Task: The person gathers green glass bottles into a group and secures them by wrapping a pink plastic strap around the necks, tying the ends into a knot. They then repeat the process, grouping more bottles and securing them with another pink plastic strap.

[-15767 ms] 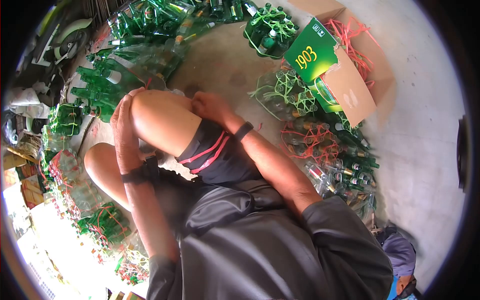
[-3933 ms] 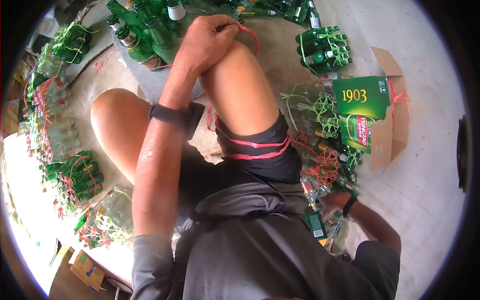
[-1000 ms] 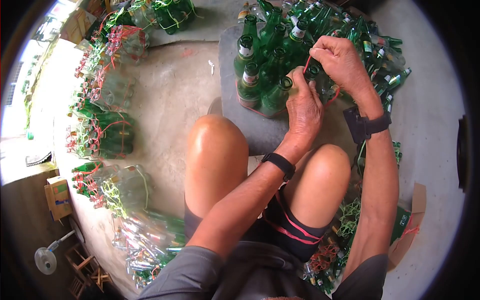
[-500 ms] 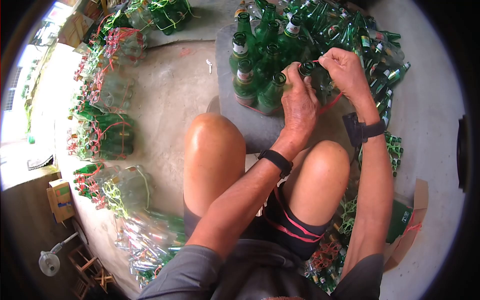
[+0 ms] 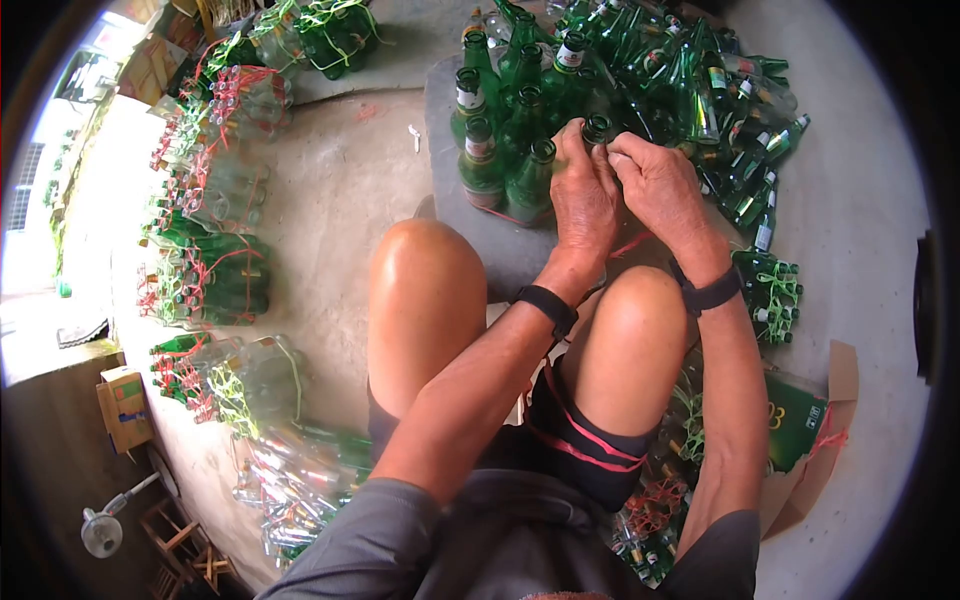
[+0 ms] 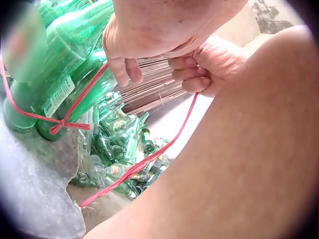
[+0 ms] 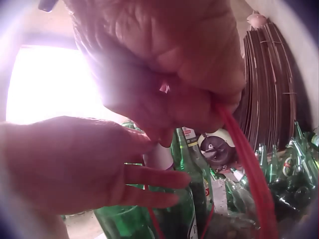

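Note:
Several green beer bottles [image 5: 479, 150] stand upright together on a grey board [image 5: 448, 190], with red twine tied round their lower part. The knot shows in the left wrist view. My left hand [image 5: 583, 200] is at the neck of the nearest right bottle [image 5: 597, 127], its thumb and forefinger pinching the red twine [image 6: 134, 167] there; the other fingers extend fairly straight. Beside it, my right hand [image 5: 662, 195] has curled fingers pinching the twine close to the same neck. A length of twine trails from the right hand, clearest in the right wrist view. The fingertips are partly hidden.
Loose green bottles [image 5: 690, 90] lie heaped behind and to the right. Tied bottle bundles [image 5: 225, 275] line the left side; another bundle [image 5: 770, 300] stands at right. A torn green carton [image 5: 795, 425] lies at lower right. My knees [image 5: 430, 290] are close below the board.
My right hand has moved left and inward, from pulling the twine out beside the bottle to meeting my left hand at its neck. Earlier, my right arm reached back to the right.

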Demonstrator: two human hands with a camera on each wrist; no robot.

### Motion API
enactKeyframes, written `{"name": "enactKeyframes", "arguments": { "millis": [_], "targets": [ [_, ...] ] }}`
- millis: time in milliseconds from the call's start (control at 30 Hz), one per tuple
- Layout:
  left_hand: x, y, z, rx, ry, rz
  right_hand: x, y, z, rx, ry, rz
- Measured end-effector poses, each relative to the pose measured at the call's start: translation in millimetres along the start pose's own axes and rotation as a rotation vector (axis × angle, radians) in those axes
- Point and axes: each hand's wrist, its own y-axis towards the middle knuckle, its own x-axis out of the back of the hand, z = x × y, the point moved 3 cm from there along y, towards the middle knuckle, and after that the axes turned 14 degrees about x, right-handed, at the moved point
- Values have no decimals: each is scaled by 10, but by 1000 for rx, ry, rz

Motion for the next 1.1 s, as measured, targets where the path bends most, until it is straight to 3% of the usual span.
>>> {"name": "enactKeyframes", "arguments": {
  "millis": [267, 333, 433, 567, 667, 867, 1000, 1100],
  "targets": [
    [73, -50, 69, -107, 26, 6, -23, -72, 115, 93, -93, 43],
    [92, -85, 99, 25, -27, 167, -7, -64, 151, 114, -102, 37],
    [152, -158, 73, 37, 24, 214, 8, -62, 243, 93, -114, 90],
    [286, -331, 42, -4, 40, 217, 7, -73, 308, 106, -119, 167],
    [396, -413, -10, -158, 86, 119, 6, -95, 363, 130, -117, 186],
    [495, -444, -49, -13, 137, 264, 29, -166, 422, 126, -96, 234],
    [523, -426, -27, -104, 28, 248, 75, -222, 487, 105, -99, 310],
    [530, -416, -8, -141, 131, 237, 130, -247, 571, 116, -15, 278]
  ]
}}
